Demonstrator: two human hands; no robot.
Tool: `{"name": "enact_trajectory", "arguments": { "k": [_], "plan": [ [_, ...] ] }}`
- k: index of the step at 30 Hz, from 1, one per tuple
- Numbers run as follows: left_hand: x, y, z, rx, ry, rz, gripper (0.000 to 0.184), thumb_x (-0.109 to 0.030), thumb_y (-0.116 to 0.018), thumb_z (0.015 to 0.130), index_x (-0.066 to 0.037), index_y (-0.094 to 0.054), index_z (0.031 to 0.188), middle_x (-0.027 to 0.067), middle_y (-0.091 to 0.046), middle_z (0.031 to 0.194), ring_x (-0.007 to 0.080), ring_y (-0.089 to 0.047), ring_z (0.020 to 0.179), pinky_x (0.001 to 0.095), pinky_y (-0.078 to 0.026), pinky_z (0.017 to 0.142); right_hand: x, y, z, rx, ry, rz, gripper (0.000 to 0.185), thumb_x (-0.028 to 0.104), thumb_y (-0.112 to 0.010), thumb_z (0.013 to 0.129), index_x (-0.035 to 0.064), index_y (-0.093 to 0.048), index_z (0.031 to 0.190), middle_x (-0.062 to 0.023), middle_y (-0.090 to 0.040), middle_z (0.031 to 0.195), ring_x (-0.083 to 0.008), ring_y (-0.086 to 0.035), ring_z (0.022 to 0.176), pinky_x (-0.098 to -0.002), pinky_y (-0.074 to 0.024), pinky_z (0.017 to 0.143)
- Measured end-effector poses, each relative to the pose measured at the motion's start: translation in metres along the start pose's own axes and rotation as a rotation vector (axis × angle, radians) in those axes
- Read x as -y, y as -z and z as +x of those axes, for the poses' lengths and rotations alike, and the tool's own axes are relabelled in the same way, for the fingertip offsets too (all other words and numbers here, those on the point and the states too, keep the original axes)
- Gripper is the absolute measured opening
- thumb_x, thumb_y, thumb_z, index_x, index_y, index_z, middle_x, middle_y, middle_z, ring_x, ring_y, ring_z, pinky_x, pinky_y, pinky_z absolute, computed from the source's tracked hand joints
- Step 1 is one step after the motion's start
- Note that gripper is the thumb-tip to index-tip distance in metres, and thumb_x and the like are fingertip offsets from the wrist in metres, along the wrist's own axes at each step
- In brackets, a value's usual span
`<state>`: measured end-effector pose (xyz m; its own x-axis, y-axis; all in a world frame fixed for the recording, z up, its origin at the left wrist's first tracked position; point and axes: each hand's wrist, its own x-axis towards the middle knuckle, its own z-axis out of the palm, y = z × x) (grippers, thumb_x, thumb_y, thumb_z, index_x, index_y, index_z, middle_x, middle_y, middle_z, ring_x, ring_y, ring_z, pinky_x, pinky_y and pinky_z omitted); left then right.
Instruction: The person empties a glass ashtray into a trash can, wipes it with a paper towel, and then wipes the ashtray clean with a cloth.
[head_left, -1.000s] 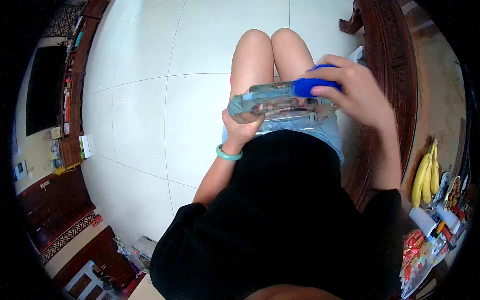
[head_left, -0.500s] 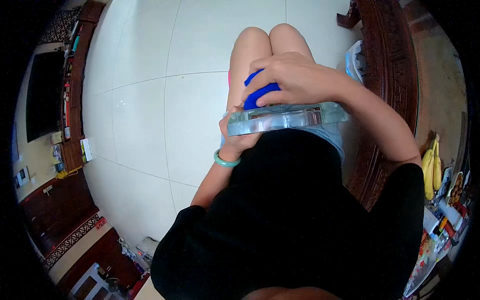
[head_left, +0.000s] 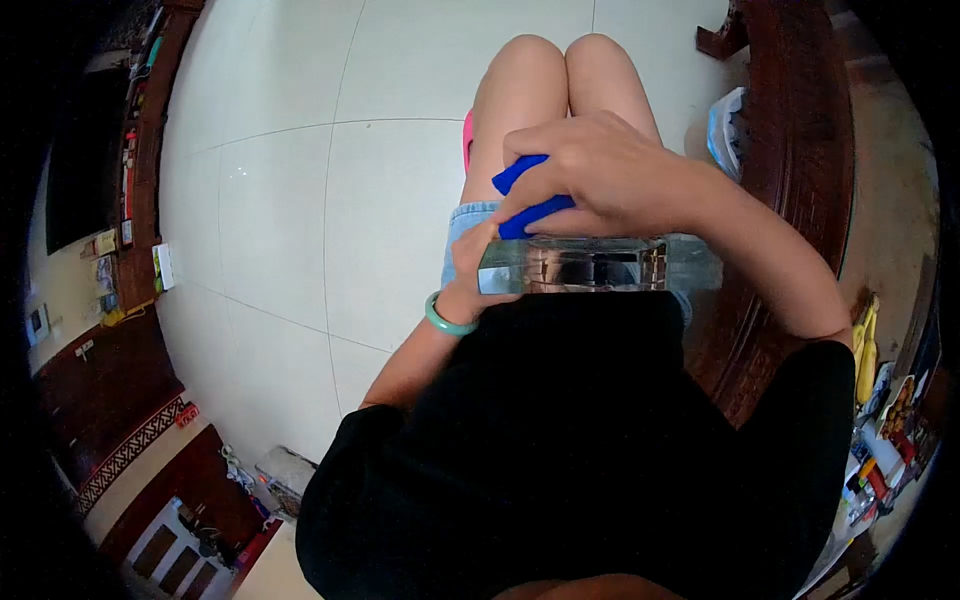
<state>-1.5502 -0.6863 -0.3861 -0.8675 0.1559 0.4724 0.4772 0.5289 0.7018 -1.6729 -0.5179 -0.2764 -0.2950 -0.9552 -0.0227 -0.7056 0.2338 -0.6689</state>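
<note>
A thick, clear glass piece (head_left: 600,268) with a faceted edge is held above my lap, seen edge-on; I cannot tell its full shape. My left hand (head_left: 472,262), with a green bangle (head_left: 450,316) on the wrist, grips its left end; part of that hand is behind the glass. My right hand (head_left: 605,175) is closed around a blue cloth (head_left: 540,212), which bunches out between the fingers. The cloth sits against the far side of the glass, close to my left fingers.
Pale floor tiles (head_left: 270,180) spread ahead and to the left. Carved dark wooden furniture (head_left: 800,130) runs along my right, with a plastic-lined bin (head_left: 725,130) beside it. Bananas (head_left: 866,350) and assorted packets lie on a surface at far right. A dark cabinet (head_left: 150,150) stands at left.
The glass piece has tipped so its edge now looks level and faces me more directly. Both hands have shifted slightly down in view with it, the right still holding the blue cloth.
</note>
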Motion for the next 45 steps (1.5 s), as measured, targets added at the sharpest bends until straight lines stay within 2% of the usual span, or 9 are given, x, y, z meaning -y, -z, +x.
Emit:
{"name": "enact_trajectory", "arguments": {
  "k": [10,13,17,19,22,24,30,36,45],
  "plan": [
    [0.020,-0.017,0.002,-0.056,-0.072,-0.335,0.035,-0.018,-0.077,0.068,-0.004,-0.045,0.071,0.0318,-0.054,0.112,0.0302,-0.064,0.094,0.0263,-0.052,0.069,-0.017,0.007,-0.062,-0.147,-0.006,0.011,0.025,0.014,-0.071,0.065,0.0109,-0.068,0.090,-0.0074,-0.058,0.087,-0.0271,-0.058,0.084,-0.0379,-0.0455,0.068],
    [0.001,-0.004,0.000,0.027,0.045,-0.028,0.038,-0.021,-0.080,0.065,-0.001,-0.055,0.085,0.0238,-0.061,0.107,0.0168,-0.063,0.065,0.0226,-0.048,0.058,-0.009,-0.011,-0.017,-0.232,0.095,-0.052,0.019,0.015,-0.070,0.067,0.0100,-0.068,0.085,-0.0079,-0.057,0.083,-0.0268,-0.058,0.082,-0.0389,-0.0460,0.067],
    [0.011,-0.009,-0.004,0.001,0.030,0.000,0.036,-0.019,-0.080,0.062,-0.004,-0.053,0.081,0.0206,-0.063,0.104,0.0145,-0.061,0.059,0.0219,-0.047,0.055,-0.014,-0.009,-0.011,-0.175,0.095,-0.076,0.019,0.015,-0.068,0.069,0.0109,-0.067,0.087,-0.0077,-0.057,0.085,-0.0266,-0.058,0.084,-0.0382,-0.0460,0.070],
    [0.006,-0.005,0.003,0.018,-0.050,0.044,0.033,-0.014,-0.077,0.065,-0.006,-0.047,0.074,0.0217,-0.062,0.106,0.0160,-0.064,0.063,0.0218,-0.049,0.056,-0.018,0.000,-0.032,-0.155,0.079,-0.073,0.020,0.014,-0.069,0.068,0.0117,-0.067,0.088,-0.0073,-0.058,0.088,-0.0271,-0.058,0.087,-0.0377,-0.0466,0.072],
    [0.024,-0.015,0.001,0.054,0.008,-0.395,0.039,-0.006,-0.076,0.068,0.000,-0.039,0.081,0.0327,-0.047,0.120,0.0370,-0.055,0.107,0.0391,-0.049,0.085,-0.018,0.016,-0.064,-0.112,-0.011,-0.081,0.024,0.015,-0.072,0.066,0.0146,-0.068,0.090,-0.0052,-0.059,0.090,-0.0199,-0.060,0.082,-0.0317,-0.0484,0.070],
    [0.012,-0.021,0.009,-0.091,-0.024,-0.278,0.033,-0.013,-0.075,0.068,-0.006,-0.044,0.076,0.0226,-0.060,0.109,0.0196,-0.068,0.077,0.0233,-0.052,0.062,-0.018,0.009,-0.055,-0.142,0.036,-0.110,0.022,0.015,-0.072,0.066,0.0139,-0.068,0.088,-0.0050,-0.059,0.090,-0.0197,-0.060,0.083,-0.0317,-0.0481,0.070],
    [0.006,-0.009,-0.004,-0.009,0.027,0.044,0.034,-0.020,-0.079,0.065,-0.007,-0.049,0.073,0.0050,-0.059,0.068,0.0137,-0.060,0.055,0.0228,-0.047,0.051,-0.014,-0.010,-0.006,-0.162,0.172,-0.080,0.018,0.015,-0.069,0.069,0.0118,-0.067,0.086,-0.0060,-0.057,0.085,-0.0233,-0.057,0.082,-0.0357,-0.0464,0.070],
    [0.018,-0.015,0.000,-0.028,-0.128,-0.141,0.031,-0.016,-0.076,0.068,-0.006,-0.047,0.071,0.0237,-0.055,0.117,0.0171,-0.067,0.075,0.0218,-0.051,0.061,-0.033,0.003,-0.069,-0.196,0.027,0.032,0.021,0.012,-0.072,0.066,0.0146,-0.070,0.087,-0.0041,-0.057,0.088,-0.0189,-0.057,0.082,-0.0329,-0.0472,0.070],
    [0.006,-0.004,-0.009,0.043,0.049,0.020,0.039,-0.022,-0.080,0.064,-0.004,-0.049,0.079,0.0203,-0.060,0.111,0.0171,-0.066,0.072,0.0248,-0.052,0.064,-0.020,-0.014,-0.003,-0.129,0.158,0.030,0.021,0.017,-0.068,0.071,0.0123,-0.068,0.091,-0.0079,-0.060,0.092,-0.0263,-0.059,0.088,-0.0358,-0.0457,0.075]
  ]
}}
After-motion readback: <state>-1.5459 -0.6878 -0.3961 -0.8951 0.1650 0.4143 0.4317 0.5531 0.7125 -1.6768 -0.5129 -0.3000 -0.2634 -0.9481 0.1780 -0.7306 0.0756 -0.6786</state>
